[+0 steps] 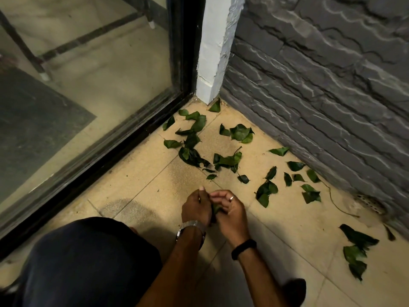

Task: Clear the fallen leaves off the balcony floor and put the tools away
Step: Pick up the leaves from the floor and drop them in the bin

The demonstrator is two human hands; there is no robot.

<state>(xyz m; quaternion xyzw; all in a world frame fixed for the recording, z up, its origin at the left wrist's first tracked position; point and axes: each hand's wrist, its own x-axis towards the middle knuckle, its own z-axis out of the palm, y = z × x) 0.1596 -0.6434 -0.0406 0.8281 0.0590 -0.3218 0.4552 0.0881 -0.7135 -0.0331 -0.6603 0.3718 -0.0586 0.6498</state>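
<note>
- Fallen leaves (230, 160) mostly on the tiled balcony floor (141, 187), scattered from the corner by the white post (215, 52) out along the grey stone wall (321, 85); a separate clump (355, 251) lies far right, near the wall base.
- A few green leaves (215, 209) are already bunched between both hands, likely being gathered into one handful so more can be picked.
- Left hand (195, 208): fingers curled, gripping the bunch, thumb up; metal watch (191, 229) on the wrist.
- Right hand (231, 209): fingers curled loosely over the same bunch, pressing it in; ring on one finger, black band (243, 249) on the wrist.
- Person crouches, dark-clad knee (88, 262) low left, hands close to the floor for reach.
- Glass sliding door (88, 74) with black frame on the left; floor drain (369, 203) at the wall foot.
- No tools visible; clearing looks early.
</note>
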